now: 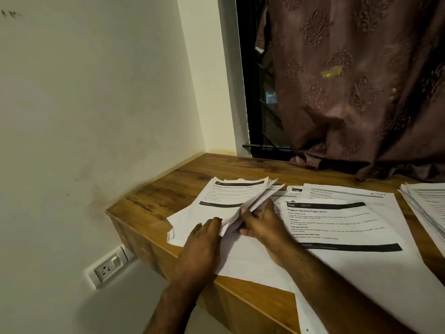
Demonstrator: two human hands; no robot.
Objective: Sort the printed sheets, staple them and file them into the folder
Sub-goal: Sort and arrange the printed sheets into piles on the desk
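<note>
- Status: sorting phase, by the look of it. Nothing visibly stapled, nothing filed.
- Several groups of printed sheets lie on the wooden desk (pixel 183 174): a small bundle (pixel 231 196) at the left corner, loose sheets in the middle, a thicker stack (pixel 426 203) at the right edge.
- Left hand (pixel 204 239) rests flat on the near edge of the small bundle, fingers fairly straight, pressing it down onto a blank sheet (pixel 252 259) underneath.
- Right hand (pixel 260 220) is curled around the bundle's right edge, fingers pinching a few pages that are lifted and fanned. Looks like it is leafing through or squaring them; cannot tell which.
- Just right of the hands lies a single sheet headed "Prepare Sesame Paste Drink" (pixel 337 225), face up, overlapping two more printed sheets (pixel 344 192) behind it.
- The bundle's corner nearest the desk edge is dog-eared and hangs slightly past the edge.
- No stapler and no folder in view. Either out of frame or not fetched yet; cannot tell.
- Judgement: early in the task. Left to do: finish grouping, work through the right stack, staple each set, file into the folder.
- Risk: the fanned pages are loosely held, so they could slip out of order before stapling.
- Background only: curtain (pixel 361 80) over the window, wall socket (pixel 108 268) below the desk.
</note>
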